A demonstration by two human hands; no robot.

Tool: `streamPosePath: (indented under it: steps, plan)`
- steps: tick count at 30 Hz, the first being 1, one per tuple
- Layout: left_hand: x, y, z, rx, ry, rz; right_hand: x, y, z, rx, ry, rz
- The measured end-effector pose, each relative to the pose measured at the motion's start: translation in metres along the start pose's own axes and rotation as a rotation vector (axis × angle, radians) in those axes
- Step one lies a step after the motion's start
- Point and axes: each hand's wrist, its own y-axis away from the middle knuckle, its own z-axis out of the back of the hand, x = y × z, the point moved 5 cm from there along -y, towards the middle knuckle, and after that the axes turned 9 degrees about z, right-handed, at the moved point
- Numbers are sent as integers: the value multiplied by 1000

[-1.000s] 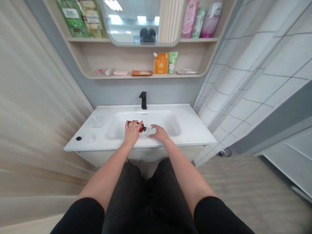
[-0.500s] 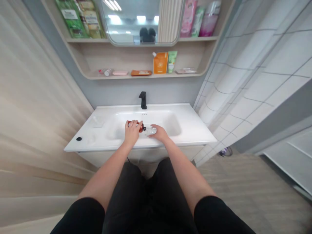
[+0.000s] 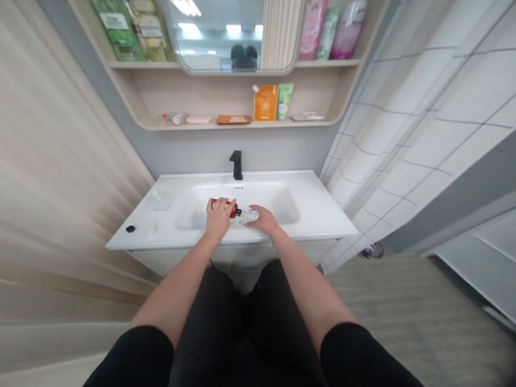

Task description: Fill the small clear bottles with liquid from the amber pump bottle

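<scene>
Over the white sink [image 3: 278, 196], my left hand [image 3: 218, 219] is wrapped round a reddish-brown bottle [image 3: 233, 210] that lies tilted on its side, its black neck pointing right. My right hand [image 3: 265, 220] grips a small clear bottle [image 3: 249, 216], whose mouth faces the dark neck. The two necks meet or nearly meet; whether they touch I cannot tell. Liquid between them cannot be made out. Behind the hands a black faucet [image 3: 236, 165] stands at the back of the sink.
A small black cap [image 3: 130, 229] and a clear dish-like thing [image 3: 162, 200] lie on the counter at left. Above, a shelf [image 3: 193, 128] holds an orange pouch [image 3: 265, 103], a green tube [image 3: 284, 101] and soaps. Curtains [image 3: 52, 161] hang at left.
Both hands keep nearly the same place and grip on the bottles. Only a very slight shift of the camera view shows.
</scene>
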Motion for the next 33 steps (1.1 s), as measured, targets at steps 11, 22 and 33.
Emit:
streamPosePath:
  steps: [11, 22, 33]
  plan:
    - [1, 0, -1, 6, 4, 4, -2, 0, -1, -4, -7, -6]
    - [1, 0, -2, -10, -6, -8, -4, -1, -2, -7, 4, -1]
    - [8, -2, -11, 50, 62, 105, -6, 0, 0, -7, -51, -26]
